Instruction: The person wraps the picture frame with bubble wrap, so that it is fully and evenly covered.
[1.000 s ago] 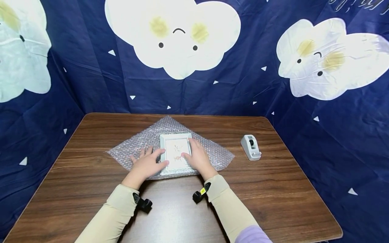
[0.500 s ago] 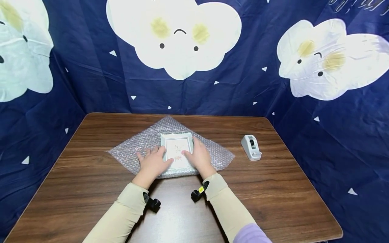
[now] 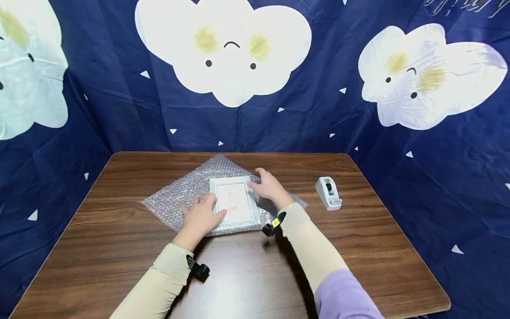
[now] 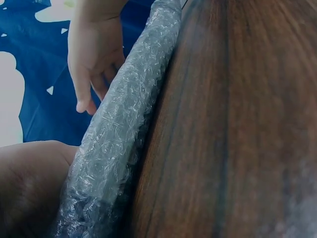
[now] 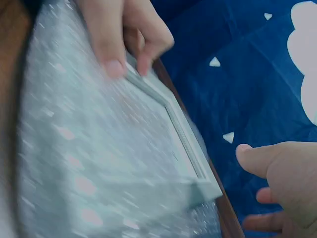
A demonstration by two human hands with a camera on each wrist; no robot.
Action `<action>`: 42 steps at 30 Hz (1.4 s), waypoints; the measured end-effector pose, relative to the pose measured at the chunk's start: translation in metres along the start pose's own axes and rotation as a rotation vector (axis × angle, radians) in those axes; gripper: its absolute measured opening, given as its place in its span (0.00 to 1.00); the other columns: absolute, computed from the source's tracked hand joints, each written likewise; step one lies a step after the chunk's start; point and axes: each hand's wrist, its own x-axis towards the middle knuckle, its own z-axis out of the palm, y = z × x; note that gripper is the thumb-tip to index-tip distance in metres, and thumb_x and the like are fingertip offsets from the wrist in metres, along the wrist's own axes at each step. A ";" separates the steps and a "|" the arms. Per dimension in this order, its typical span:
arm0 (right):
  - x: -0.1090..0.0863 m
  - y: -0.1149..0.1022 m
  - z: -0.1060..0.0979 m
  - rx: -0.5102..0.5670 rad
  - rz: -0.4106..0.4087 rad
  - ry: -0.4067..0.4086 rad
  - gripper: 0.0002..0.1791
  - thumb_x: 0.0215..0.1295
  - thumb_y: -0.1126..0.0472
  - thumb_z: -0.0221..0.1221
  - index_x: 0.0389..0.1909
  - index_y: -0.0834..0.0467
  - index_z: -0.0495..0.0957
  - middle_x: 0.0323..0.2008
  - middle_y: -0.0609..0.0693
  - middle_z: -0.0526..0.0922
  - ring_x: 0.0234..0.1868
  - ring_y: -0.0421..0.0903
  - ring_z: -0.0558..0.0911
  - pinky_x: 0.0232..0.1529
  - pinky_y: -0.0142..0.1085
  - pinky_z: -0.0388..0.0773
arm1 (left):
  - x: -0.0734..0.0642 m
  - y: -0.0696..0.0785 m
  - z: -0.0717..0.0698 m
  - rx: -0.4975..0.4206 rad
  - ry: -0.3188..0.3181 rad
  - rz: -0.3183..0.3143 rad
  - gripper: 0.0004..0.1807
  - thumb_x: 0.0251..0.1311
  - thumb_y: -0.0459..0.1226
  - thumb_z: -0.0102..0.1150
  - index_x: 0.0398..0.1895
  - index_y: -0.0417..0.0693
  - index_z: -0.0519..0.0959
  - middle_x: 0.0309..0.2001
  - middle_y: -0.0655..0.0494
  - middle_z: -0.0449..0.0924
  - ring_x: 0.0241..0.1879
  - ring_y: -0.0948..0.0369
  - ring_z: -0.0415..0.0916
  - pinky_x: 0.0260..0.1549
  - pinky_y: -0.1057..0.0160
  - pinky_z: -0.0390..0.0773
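A pale picture frame (image 3: 234,201) with a printed picture lies on a sheet of bubble wrap (image 3: 177,192) set cornerwise on the table. The wrap is folded up over the frame's near side, as the right wrist view shows. At the frame's left side rests my left hand (image 3: 198,218), its thumb lying on the wrapped front and its fingers near the left edge. My right hand (image 3: 272,188) is raised by the frame's upper right corner, fingers extended and holding nothing; in the right wrist view it (image 5: 287,181) is apart from the frame.
A white tape dispenser (image 3: 329,193) stands on the right of the brown wooden table (image 3: 358,248). Blue cloth (image 3: 239,126) with white clouds hangs behind the table and on both sides. Each wrist carries a small black camera (image 3: 199,271).
My left hand has slid right, its thumb further over the frame. My right hand has come off the frame's right side and moved up and to the right.
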 end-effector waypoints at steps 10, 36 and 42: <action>0.030 0.006 -0.001 0.131 0.090 -0.063 0.36 0.73 0.46 0.58 0.75 0.59 0.62 0.70 0.59 0.70 0.69 0.57 0.71 0.64 0.52 0.72 | -0.011 0.001 -0.002 -0.032 0.039 0.041 0.24 0.64 0.56 0.59 0.46 0.47 0.73 0.73 0.35 0.62 0.71 0.26 0.52 0.58 0.15 0.41; 0.066 -0.002 0.019 0.235 0.094 0.019 0.12 0.66 0.54 0.66 0.31 0.56 0.76 0.34 0.49 0.77 0.36 0.46 0.75 0.38 0.38 0.74 | -0.026 0.012 0.002 0.000 0.027 0.084 0.24 0.62 0.57 0.61 0.42 0.48 0.71 0.73 0.37 0.63 0.70 0.27 0.54 0.56 0.14 0.43; 0.072 -0.023 0.019 0.222 -0.008 0.059 0.11 0.68 0.57 0.65 0.31 0.58 0.76 0.33 0.49 0.79 0.35 0.44 0.75 0.38 0.36 0.74 | -0.025 0.012 0.000 0.002 0.032 0.080 0.24 0.62 0.57 0.62 0.41 0.48 0.71 0.73 0.37 0.63 0.71 0.27 0.54 0.56 0.14 0.44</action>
